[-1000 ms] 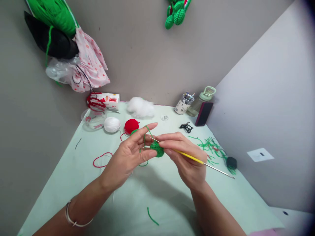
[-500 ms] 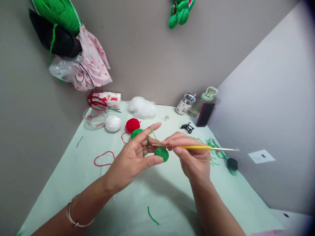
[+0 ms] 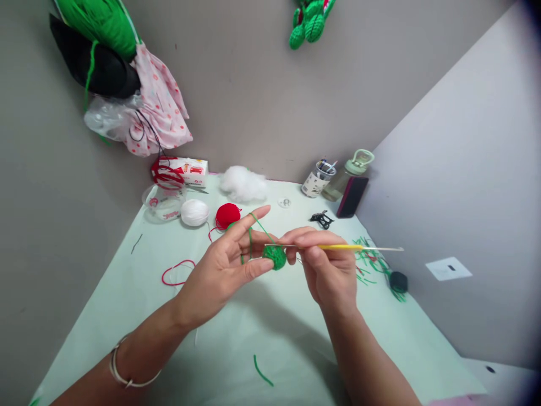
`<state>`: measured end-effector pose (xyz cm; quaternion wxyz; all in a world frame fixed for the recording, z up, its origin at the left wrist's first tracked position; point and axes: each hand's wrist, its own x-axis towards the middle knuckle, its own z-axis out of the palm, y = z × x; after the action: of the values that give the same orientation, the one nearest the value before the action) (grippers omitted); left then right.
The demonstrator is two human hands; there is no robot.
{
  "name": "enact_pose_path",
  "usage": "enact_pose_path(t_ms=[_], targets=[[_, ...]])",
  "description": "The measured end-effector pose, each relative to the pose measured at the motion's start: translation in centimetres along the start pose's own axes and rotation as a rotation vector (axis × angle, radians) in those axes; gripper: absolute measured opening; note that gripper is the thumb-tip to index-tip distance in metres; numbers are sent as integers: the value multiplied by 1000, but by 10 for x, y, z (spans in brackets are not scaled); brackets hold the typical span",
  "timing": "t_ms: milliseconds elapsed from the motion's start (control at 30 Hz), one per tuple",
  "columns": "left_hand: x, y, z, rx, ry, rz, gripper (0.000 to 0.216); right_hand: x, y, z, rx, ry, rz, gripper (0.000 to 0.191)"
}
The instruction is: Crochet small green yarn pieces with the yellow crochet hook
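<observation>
Below the fingers, nearest the viewer, a short green yarn scrap point(image 3: 263, 372) lies on the pale green tabletop point(image 3: 422, 338). Above it, the left hand point(image 3: 220, 273) pinches a small, rounded green crocheted piece point(image 3: 274, 257) at its thumb tip; the index finger points up and outward, a green strand point(image 3: 262, 226) running from it down to the piece. The right hand's point(image 3: 332, 268) thumb and fingers grip a yellow-handled crochet hook point(image 3: 340, 247), held nearly level, its thin metal end at the piece's top edge. To the left of the left fingers is a loop of red yarn point(image 3: 177, 262); to the right of the right fingers, loose green yarn scraps point(image 3: 367, 259). Just beyond the left fingertips sit a red yarn ball point(image 3: 228, 215) and a white yarn ball point(image 3: 195, 212). Farther past the fingers are fluffy white stuffing point(image 3: 244, 184), a pen cup point(image 3: 316, 183) and a dark phone point(image 3: 352, 197), propped upright. High above them all, a green crocheted figure point(image 3: 313, 25) hangs against the wall point(image 3: 245, 84).
</observation>
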<state>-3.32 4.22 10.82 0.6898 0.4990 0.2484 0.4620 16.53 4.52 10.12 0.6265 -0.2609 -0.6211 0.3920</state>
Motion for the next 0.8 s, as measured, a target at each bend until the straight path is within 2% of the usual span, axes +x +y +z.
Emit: enact_pose_path(t_ms=[267,433,633,800], targets=[[-3,-1,-3,41,16,12,63,3,-6,-3,8,-52,-52,16],[-2,-4,-3,55,55,28,61,0,-13,-4,-133,-101,-143,19],[-3,-2,-2,47,46,50,56,0,-15,-4,-242,-105,-211,19],[-4,-3,-1,-8,53,33,53,-4,-10,1,-247,-67,-227,20]])
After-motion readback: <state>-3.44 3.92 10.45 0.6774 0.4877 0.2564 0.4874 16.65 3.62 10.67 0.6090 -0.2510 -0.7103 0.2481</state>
